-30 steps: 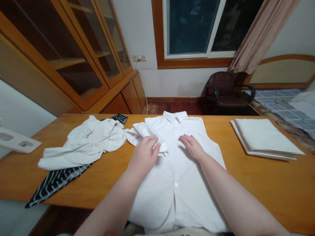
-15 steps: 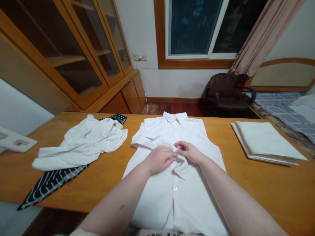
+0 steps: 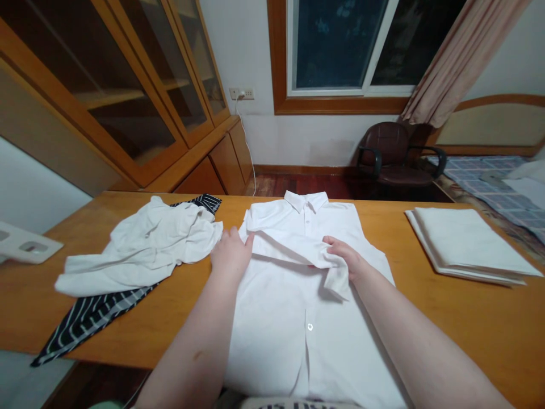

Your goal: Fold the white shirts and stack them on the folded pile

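Note:
A white collared shirt (image 3: 272, 318) lies front up on the wooden table, its collar at the far side and its buttons down the middle. One sleeve (image 3: 289, 250) is folded across the chest from the left. My right hand (image 3: 347, 258) grips this sleeve near its cuff end, which hangs loosely below the fingers. At the shirt's left side, my left hand (image 3: 230, 253) is closed around the folded edge, thumb toward the cloth; its fingertips are partly hidden. The other sleeve does not show.
To the left, a crumpled white garment (image 3: 145, 244) lies over a black-and-white striped cloth (image 3: 93, 312). A white slotted plastic piece (image 3: 29, 244) juts in at the left edge. Folded white cloths (image 3: 468, 238) are stacked on the right of the table (image 3: 451, 341). An armchair (image 3: 389, 150) stands behind.
My left hand has moved left from the shirt's middle to its side edge. My right hand has shifted slightly right, drawing the sleeve out straighter across the chest.

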Demonstrator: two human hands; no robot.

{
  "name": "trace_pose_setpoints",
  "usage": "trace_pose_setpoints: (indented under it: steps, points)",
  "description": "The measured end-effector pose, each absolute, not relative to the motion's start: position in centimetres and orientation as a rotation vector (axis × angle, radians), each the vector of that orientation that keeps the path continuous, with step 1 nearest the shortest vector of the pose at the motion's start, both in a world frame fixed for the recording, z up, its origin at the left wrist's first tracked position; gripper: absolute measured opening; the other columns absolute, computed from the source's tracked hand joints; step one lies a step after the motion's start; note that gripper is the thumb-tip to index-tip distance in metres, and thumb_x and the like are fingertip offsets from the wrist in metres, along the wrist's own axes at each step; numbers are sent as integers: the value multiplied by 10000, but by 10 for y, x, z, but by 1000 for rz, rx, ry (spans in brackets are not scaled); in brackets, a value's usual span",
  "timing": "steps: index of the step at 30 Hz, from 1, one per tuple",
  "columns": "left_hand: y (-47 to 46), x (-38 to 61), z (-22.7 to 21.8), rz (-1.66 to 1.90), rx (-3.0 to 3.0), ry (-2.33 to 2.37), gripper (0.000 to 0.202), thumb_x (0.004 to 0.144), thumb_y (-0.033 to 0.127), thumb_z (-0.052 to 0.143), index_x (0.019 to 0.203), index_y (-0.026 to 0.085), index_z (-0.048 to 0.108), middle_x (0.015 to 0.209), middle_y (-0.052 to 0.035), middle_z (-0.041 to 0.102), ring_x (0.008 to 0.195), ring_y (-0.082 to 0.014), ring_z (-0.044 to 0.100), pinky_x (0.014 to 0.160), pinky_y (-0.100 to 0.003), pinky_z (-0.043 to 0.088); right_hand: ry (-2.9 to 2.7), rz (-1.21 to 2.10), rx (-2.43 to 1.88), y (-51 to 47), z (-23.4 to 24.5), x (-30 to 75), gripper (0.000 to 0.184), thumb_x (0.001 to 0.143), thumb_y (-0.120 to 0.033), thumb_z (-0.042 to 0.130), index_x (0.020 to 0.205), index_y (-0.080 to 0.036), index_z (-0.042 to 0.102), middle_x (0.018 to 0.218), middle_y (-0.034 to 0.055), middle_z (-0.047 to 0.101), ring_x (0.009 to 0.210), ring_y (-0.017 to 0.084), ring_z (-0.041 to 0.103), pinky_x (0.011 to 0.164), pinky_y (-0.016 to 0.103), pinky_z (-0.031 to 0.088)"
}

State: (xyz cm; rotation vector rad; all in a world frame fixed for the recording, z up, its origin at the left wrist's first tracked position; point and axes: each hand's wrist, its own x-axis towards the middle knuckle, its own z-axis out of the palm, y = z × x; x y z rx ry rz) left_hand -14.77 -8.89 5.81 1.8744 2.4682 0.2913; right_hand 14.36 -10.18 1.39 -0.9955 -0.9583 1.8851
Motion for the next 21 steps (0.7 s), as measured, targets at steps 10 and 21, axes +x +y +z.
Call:
trace_pose_setpoints:
  steps: [10, 21]
  points:
    - [-85, -138, 40, 121, 1984, 2297, 582, 893, 523, 325, 1303, 134, 465, 1204, -188, 590, 1074, -341, 565, 858, -462, 438, -898, 2250, -693, -104, 19, 161, 313, 571, -388, 651, 677, -202, 422, 582, -33, 448, 492, 95, 425, 464, 220, 338]
    - [-76, -139, 20, 235, 2097, 2102, 602, 882, 429, 431, 1437, 222, 320, 1403, -158, 439, 1242, -303, 463, 979, -417, 387, -1530, 2119, -972, -110, 21, 140, 759, 611, -260, 798, 1292, -242, 464, 981, 5, 593, 785, 101, 543, 698, 221, 423]
